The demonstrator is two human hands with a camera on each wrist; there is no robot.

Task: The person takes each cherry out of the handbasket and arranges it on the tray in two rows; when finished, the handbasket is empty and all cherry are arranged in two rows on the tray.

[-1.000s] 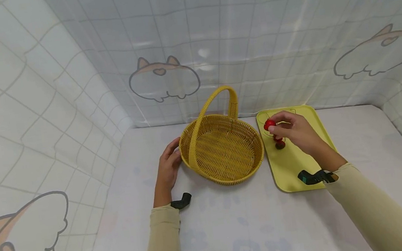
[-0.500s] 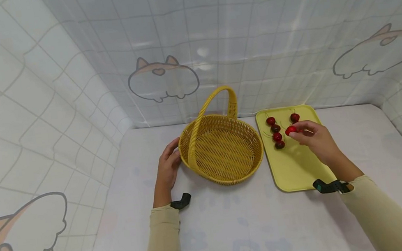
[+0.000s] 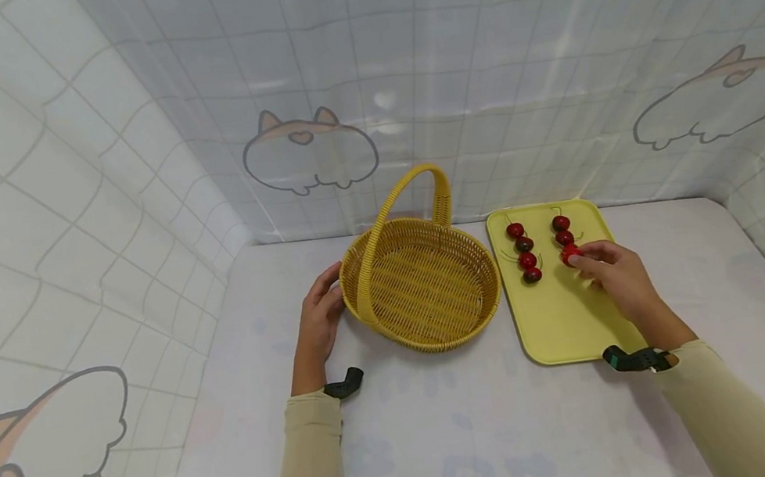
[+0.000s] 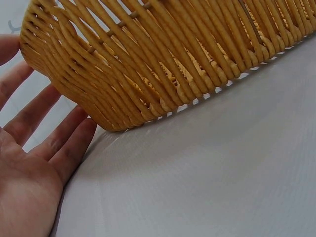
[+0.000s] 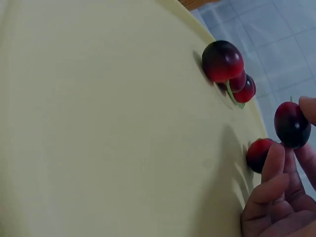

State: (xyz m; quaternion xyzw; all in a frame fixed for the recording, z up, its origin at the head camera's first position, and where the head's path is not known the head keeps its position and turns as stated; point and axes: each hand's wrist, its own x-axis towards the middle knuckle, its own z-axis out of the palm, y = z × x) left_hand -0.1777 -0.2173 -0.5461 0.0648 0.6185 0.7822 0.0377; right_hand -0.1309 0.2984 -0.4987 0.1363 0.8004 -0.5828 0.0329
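My left hand (image 3: 322,308) rests against the left side of a round yellow wicker basket (image 3: 437,342) with a tall arched handle. In the left wrist view its fingers (image 4: 44,113) lie fairly straight along the woven wall. Over a yellow tray (image 3: 556,329), my right hand (image 3: 616,275) pinches a red cherry (image 3: 570,255) between thumb and fingertips. The right wrist view shows that held cherry (image 5: 292,125) dark at one end, close above the tray. Just beyond it on the tray lie two cherries (image 3: 563,237) in a column.
Another column of several cherries (image 3: 527,260) with thin stems lies along the tray's left side. The basket stands left of the tray on a white cloth-covered table (image 3: 433,437). Behind and at both sides hang white grid-patterned curtains (image 3: 476,62).
My right hand has moved right and toward the front from the left column, bringing a cherry to the front end of the right column. The left hand and basket stay put.
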